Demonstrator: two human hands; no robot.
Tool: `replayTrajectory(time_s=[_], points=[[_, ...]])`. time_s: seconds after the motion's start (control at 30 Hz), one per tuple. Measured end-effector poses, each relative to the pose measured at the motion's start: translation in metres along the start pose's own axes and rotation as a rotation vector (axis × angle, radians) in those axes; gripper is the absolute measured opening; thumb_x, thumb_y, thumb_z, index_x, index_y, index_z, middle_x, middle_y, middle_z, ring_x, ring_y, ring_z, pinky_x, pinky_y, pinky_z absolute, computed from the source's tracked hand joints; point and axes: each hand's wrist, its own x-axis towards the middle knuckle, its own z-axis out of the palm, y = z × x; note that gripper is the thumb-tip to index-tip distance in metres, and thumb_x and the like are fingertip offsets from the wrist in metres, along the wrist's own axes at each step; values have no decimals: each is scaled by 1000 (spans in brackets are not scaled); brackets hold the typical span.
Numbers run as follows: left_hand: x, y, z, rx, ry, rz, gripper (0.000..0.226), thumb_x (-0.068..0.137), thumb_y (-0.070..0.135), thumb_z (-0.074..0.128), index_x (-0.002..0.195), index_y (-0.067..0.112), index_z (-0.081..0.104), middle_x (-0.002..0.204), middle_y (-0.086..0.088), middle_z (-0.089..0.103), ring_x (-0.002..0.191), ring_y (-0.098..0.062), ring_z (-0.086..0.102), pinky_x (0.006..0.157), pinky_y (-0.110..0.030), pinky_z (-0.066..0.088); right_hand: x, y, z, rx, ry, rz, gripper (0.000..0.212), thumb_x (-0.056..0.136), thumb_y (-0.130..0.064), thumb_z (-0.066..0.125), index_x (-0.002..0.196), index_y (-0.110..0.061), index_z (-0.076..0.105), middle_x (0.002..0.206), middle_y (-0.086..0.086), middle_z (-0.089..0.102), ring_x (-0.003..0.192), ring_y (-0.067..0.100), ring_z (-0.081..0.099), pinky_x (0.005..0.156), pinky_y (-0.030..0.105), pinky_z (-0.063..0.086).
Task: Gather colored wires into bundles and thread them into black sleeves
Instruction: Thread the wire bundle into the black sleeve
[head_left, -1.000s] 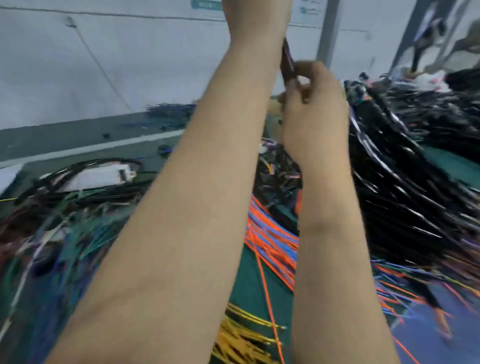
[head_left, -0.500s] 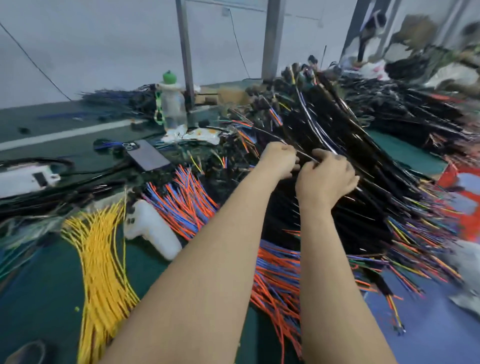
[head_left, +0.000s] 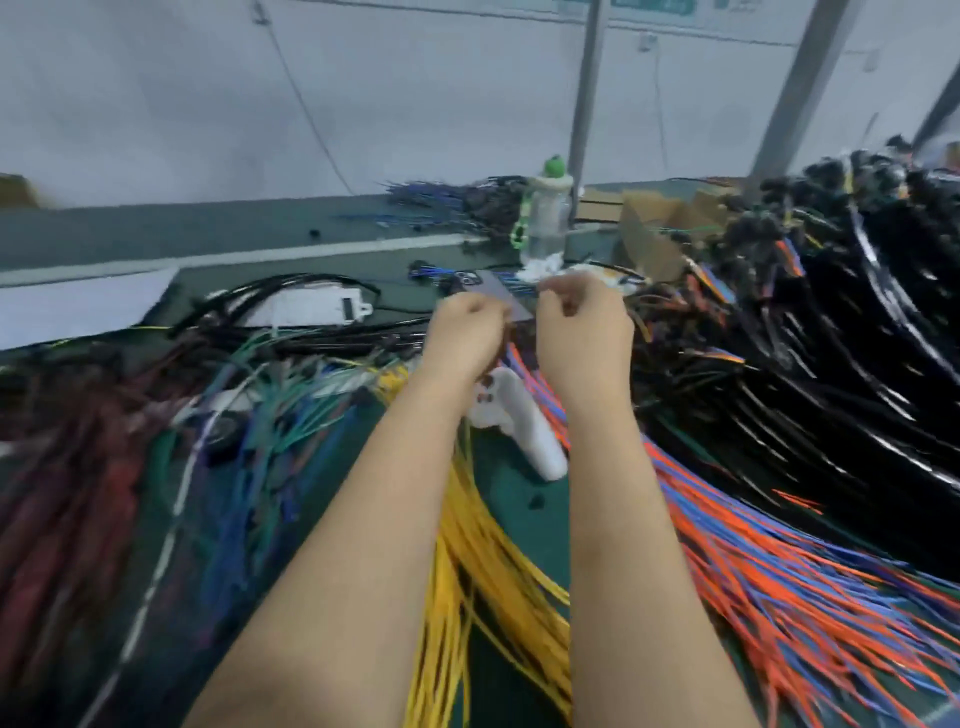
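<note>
Both my hands are stretched out over the green bench, fists curled. My left hand (head_left: 467, 338) and my right hand (head_left: 584, 332) are a small gap apart, and nothing can be made out in either one through the blur. Yellow wires (head_left: 483, 587) fan out under my forearms. Orange and blue wires (head_left: 779, 587) spread to the right of them. A large heap of sleeved black bundles (head_left: 831, 364) rises at the right. Green, blue and dark red wires (head_left: 208, 441) lie blurred at the left.
A white handheld tool (head_left: 524, 426) lies between my forearms. A phone (head_left: 493, 291) sits just beyond my hands, a clear bottle with a green cap (head_left: 548, 218) behind it, cardboard boxes (head_left: 654, 228) to its right. A white device (head_left: 317, 306) with black cables lies at the left.
My hands have left the black bundle heap and swung left with my view, now hovering over the phone and white tool. A second ago they were raised high, holding something thin.
</note>
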Motion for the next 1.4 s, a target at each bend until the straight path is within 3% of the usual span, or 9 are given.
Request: replayTrajectory(time_s=[0.27,0.43,0.57,0.73,0.87,1.0,1.17,1.27,1.4], points=[[-46,-42,-186,-243,484,-54,19,95,11,48,78,17,52,73,0,56,42,-2,46,38,-14,34,-69,-31,115,-229,-659,-53,28,88,-30,63,97,-4,69,101,15,70,99,31,64,85,36,51],[-60,-66,-234,-6,640,-59,28,93,8,46,68,18,52,80,-10,58,59,-15,51,63,-28,46,-107,-31,154,-443,-848,-81,50,84,-51,65,116,-13,57,114,8,63,106,28,59,77,32,46],[-55,-74,-233,223,557,-91,26,91,12,46,68,21,54,91,-16,68,87,-32,64,86,-46,53,-110,-25,160,-416,-802,-58,31,86,-33,65,106,-11,54,101,10,61,98,29,58,71,33,43],[-46,-79,-215,671,479,-40,14,92,22,52,90,15,64,105,-10,67,99,-32,60,82,-36,50,-89,-15,147,-246,-769,59,27,88,-24,65,89,2,67,72,10,60,71,25,56,64,30,42],[-49,-86,-216,897,547,-175,44,87,38,62,123,14,53,130,-12,47,117,-34,47,91,-43,43,-77,-13,139,54,-714,237,17,91,-8,56,75,-3,59,48,5,50,33,11,43,39,18,37],[-52,-92,-215,960,454,-310,48,88,36,63,126,13,44,125,-13,53,112,-36,53,88,-41,45,-70,-14,140,28,-637,192,22,91,-10,51,70,-6,55,46,5,53,30,9,46,42,19,43],[-46,-94,-223,712,539,-187,18,93,16,50,102,3,58,102,-13,69,95,-30,64,80,-33,52,-81,-8,144,-216,-786,79,30,91,-24,60,65,-11,51,57,8,53,56,24,53,62,35,50],[-45,-92,-225,335,506,-152,32,95,10,45,73,1,67,77,-7,73,62,-11,61,64,-18,49,-87,-10,150,-238,-801,34,38,87,-39,66,102,-6,57,85,10,58,76,24,54,70,36,46],[-47,-87,-217,-159,514,-101,32,99,21,47,71,9,56,46,4,48,30,-1,35,34,-13,28,-91,-8,153,-248,-787,70,32,87,-25,67,106,-10,47,105,14,59,90,34,63,81,44,55]])
